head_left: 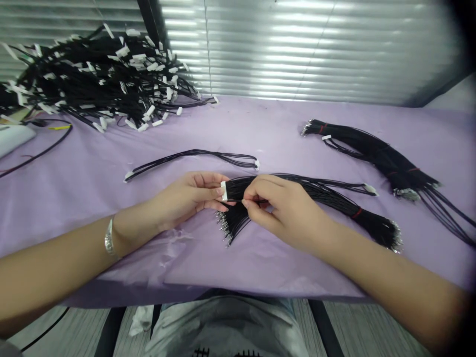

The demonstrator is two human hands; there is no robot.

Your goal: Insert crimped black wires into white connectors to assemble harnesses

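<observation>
My left hand (188,197) pinches a small white connector (223,191) with thin black wires running out of it to the right. My right hand (282,208) is closed in a pinch on one thin black wire (260,202) just right of that connector. Both hands hover over a bundle of loose black wires (334,203) with bare metal tips, bound by a red tie and lying on the purple table cover (260,129). One finished black harness (193,156) with white ends lies just behind my hands.
A big heap of finished harnesses with white connectors (100,74) fills the back left. Another tied bundle of black wires (379,153) lies at the right. A black cable (40,151) trails at the far left. Window blinds (297,49) stand behind the table.
</observation>
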